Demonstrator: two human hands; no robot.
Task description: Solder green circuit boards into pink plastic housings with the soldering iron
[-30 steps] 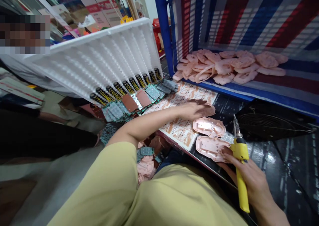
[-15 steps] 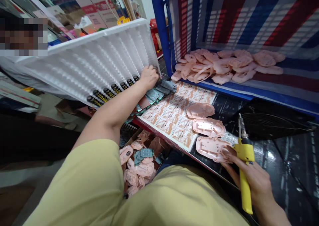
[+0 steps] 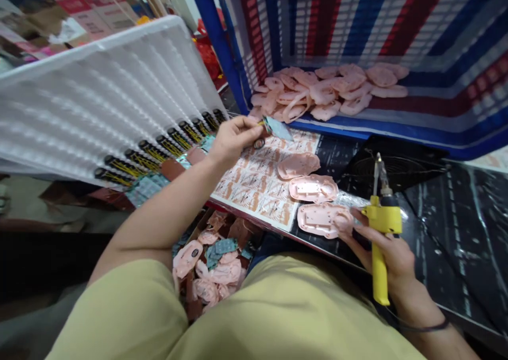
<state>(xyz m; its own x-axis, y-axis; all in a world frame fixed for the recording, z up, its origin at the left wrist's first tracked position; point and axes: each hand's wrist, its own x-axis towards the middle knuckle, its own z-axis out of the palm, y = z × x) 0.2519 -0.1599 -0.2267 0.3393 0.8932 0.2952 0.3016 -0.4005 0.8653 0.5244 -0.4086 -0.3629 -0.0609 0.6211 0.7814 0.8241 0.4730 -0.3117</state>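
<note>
My left hand [image 3: 237,139] pinches a circuit board [image 3: 279,129] by its yellow-wired end, above the patterned sheet. A small round black part [image 3: 259,144] hangs just under those fingers. In my right hand [image 3: 391,251] is a yellow soldering gun [image 3: 381,219], its metal tip pointing up and away from me. That hand's fingertips also reach the nearest pink plastic shell [image 3: 320,219], which lies hollow side up. Behind it are a second pink shell [image 3: 313,189] and a third one [image 3: 298,165], in a row on the bench.
A white ribbed tray [image 3: 130,79] stands tilted at left, wired boards [image 3: 148,186] along its lower edge. At the back, a blue crate [image 3: 238,92] with striped lining holds several pink shells [image 3: 333,87]. Below the bench edge sits a box of pink shells and boards [image 3: 222,257].
My left hand has come away from the tray's boards with one circuit board, now over the sheet. The right hand keeps the soldering gun by the nearest shell. The view has shifted right.
</note>
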